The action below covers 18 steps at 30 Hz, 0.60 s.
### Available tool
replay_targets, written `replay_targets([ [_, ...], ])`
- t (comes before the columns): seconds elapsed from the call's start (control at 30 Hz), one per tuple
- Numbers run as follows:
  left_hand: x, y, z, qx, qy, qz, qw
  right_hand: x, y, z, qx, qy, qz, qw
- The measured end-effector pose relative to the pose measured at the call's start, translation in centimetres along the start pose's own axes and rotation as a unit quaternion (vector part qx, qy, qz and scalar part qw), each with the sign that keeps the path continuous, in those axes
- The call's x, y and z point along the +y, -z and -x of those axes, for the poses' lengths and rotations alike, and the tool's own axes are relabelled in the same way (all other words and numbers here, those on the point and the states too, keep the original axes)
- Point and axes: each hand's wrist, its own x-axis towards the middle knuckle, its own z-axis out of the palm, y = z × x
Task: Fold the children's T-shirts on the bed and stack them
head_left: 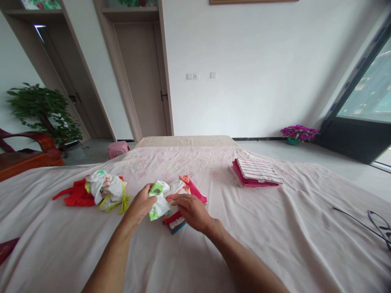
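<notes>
My left hand [142, 204] is closed on a small white garment with green patches [158, 206], held bunched just left of a stack of folded clothes. That stack [198, 190] shows red, pink, white and blue layers on the sheet. Over its near side lies my right hand [193, 211], palm down with fingers stretched toward the garment; whether the fingertips touch the garment or only the stack I cannot tell. To the left is a loose heap of clothes [104, 187], red, white and yellow-green, with ties hanging out.
A pink flowered sheet [244, 228] covers the wide surface. Folded clothes with a striped piece on top [259, 171] lie to the right. Eyeglasses [378, 224] rest at the right edge. A dark red object [7, 249] is at the left edge; a pink stool [118, 149] stands beyond.
</notes>
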Motion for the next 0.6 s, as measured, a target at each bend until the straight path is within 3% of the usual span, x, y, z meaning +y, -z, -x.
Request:
replay_targets([
  [0.13,-3.0,4.3,-0.6,0.064,0.072,-0.233,0.968,1.6,-0.1,0.2,0.055,-0.145,0.143,0.978],
  [0.23,-4.5,5.8,-0.6,0.104,0.085,-0.328,0.935,1.9,-0.3,0.3,0.044,-0.173,0.2,0.963],
  [0.3,-4.5,5.4,-0.6,0.098,0.055,-0.315,0.943,2.0,-0.6,0.2,0.045,-0.18,0.224,0.957],
  [0.43,-2.9,2.1,-0.7,0.005,-0.064,-0.208,0.976,2.4,-1.1,0.1,0.048,-0.182,0.217,0.958],
  [0.53,-2.0,-0.5,-0.6,-0.025,-0.119,-0.208,0.971,2.7,-1.1,0.2,0.07,-0.159,0.187,0.967],
  [0.6,-2.0,-1.3,-0.5,-0.04,-0.111,-0.233,0.965,2.8,-0.9,0.2,0.088,-0.136,0.161,0.973],
])
